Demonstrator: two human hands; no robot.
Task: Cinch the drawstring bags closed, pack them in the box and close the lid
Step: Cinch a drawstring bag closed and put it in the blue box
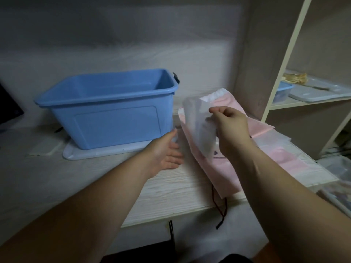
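An open blue plastic box (106,111) stands on its pale lid (98,153) on the light wooden table. To its right lies a pile of pink and translucent drawstring bags (269,154). My right hand (230,128) pinches a translucent white bag (199,126) and holds it up above the pile. My left hand (167,150) is stretched out with straight fingers beside that bag's lower edge, just right of the box. A pink bag (212,173) lies under the lifted one, its dark red drawstring (222,207) hanging over the table's front edge.
A cream shelf unit (281,73) stands at the right, holding a small blue container (283,92) and flat grey lids. A dark screen edge (9,111) shows at far left. A pale flat item (45,147) lies left of the box.
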